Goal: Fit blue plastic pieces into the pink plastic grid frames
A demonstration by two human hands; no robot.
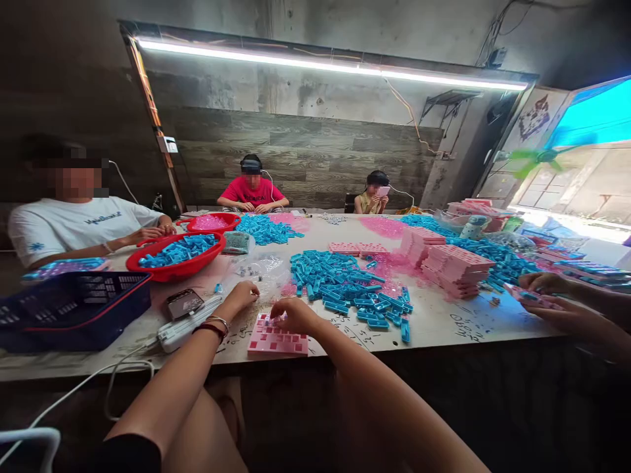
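Note:
A pink plastic tray with square pockets lies at the near table edge in front of me. My right hand rests on its top edge with fingers curled in a pinch on something I cannot make out. My left hand sits just left of the tray on the table, fingers curled closed, bracelets on the wrist. A heap of small blue plastic pieces lies just right of my hands.
A red bowl of blue pieces, a blue basket, a phone and a white power strip lie left. Stacks of pink trays stand right. Other people sit around the table; another person's hands work at right.

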